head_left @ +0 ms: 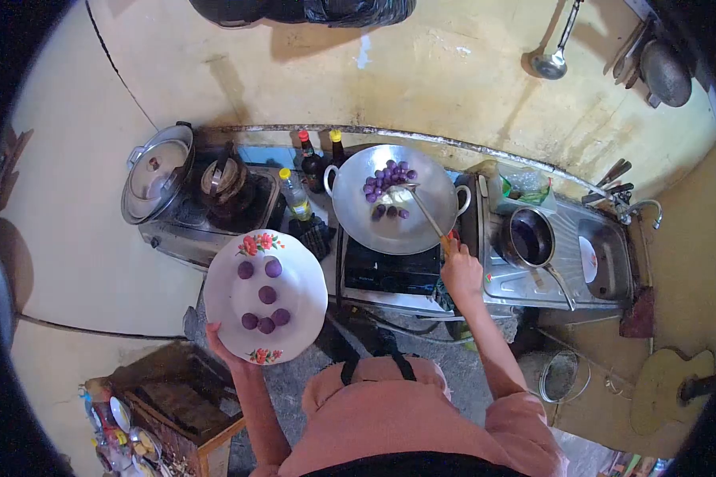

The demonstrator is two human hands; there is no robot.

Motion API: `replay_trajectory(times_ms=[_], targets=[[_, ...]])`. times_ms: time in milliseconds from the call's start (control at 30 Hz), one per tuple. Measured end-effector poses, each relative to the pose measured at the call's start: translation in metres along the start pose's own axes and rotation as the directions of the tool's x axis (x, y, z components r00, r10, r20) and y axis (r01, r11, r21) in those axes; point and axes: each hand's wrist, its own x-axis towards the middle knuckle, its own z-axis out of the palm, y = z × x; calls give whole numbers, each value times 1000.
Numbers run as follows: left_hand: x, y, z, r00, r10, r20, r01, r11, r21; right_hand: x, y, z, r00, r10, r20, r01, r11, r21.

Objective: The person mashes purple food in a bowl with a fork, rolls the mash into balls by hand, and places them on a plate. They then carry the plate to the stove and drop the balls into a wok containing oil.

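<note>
My left hand [229, 350] grips the lower left rim of a white plate [302, 282] with red flower prints. Several purple balls [267, 295] lie on the plate. My right hand [461, 274] is closed around the wooden handle of a spatula [431, 219], whose metal head rests inside a wide two-handled wok [374, 226]. More purple balls [390, 173] sit in the wok, most grouped at its upper middle and a few just below the spatula head. Pale, shiny liquid shows around the spatula head.
The wok stands on a black stove [390, 274]. Left of it are a yellow-capped bottle [296, 197], dark sauce bottles [311, 163] and a lidded pot [155, 171]. At right, a saucepan [529, 238] stands beside the sink [608, 258]. A ladle [550, 63] hangs on the wall.
</note>
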Motion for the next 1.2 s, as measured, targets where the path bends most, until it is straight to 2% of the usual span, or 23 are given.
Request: replay_trajectory(times_ms=[67, 200, 300, 400, 433, 567, 700, 800, 900, 967, 1000, 1033, 1100, 1167, 1200], targets=[[-9, 7, 17, 1000, -21, -7, 21, 1000, -9, 5, -13, -5, 1000, -22, -20, 23, 999, 38], [2, 2, -11, 999, -8, -32, 7, 1000, -20, 5, -22, 1, 999, -2, 33, -1, 996, 92], [-1, 7, 4, 997, 8, -71, -8, 1000, -7, -5, -22, -16, 998, -49, 45, 44, 995, 92], [3, 3, -1, 996, -1, -89, -2, 1000, -30, -11, -6, -35, 994, 5, 110, -15, 995, 94], [10, 0, -13, 996, -13, -92, 9, 999, -48, -10, 10, -25, 999, -42, -15, 44, 981, 188], [5, 3, 9, 997, -3, -83, 4, 1000, 13, 8, 32, -57, 997, 45, 70, -52, 993, 105], [12, -2, 2, 998, -33, -44, 31, 999, -43, 36, 63, -34, 996, 79, 46, -88, 968, 235], [12, -1, 4, 999, -48, -21, 47, 998, -36, 52, 66, -28, 990, 105, 91, -124, 966, 227], [7, 0, 10, 999, -35, -41, 34, 999, -28, 69, 95, 13, 997, -58, -55, 71, 958, 276], [3, 3, 21, 998, -40, -55, 38, 999, -38, 74, 88, -4, 959, 68, 275, -194, 864, 464], [4, 3, 17, 997, -29, -70, 27, 999, -29, 75, 85, -13, 894, 99, 437, -338, 790, 512], [6, 4, 11, 996, -18, -84, 17, 1000, -21, 73, 82, -17, 843, 107, 527, -429, 725, 539], [9, 3, 3, 992, 4, -126, -5, 1000, -4, 69, 79, -21, 718, 91, 690, -603, 578, 550], [9, 3, 0, 983, 27, -182, -25, 1000, 15, 62, 73, -18, 702, 29, 712, -648, 440, 622], [10, 5, 0, 987, 14, -158, -15, 1000, -6, 59, 71, -18, 696, -2, 718, -668, 365, 648]])
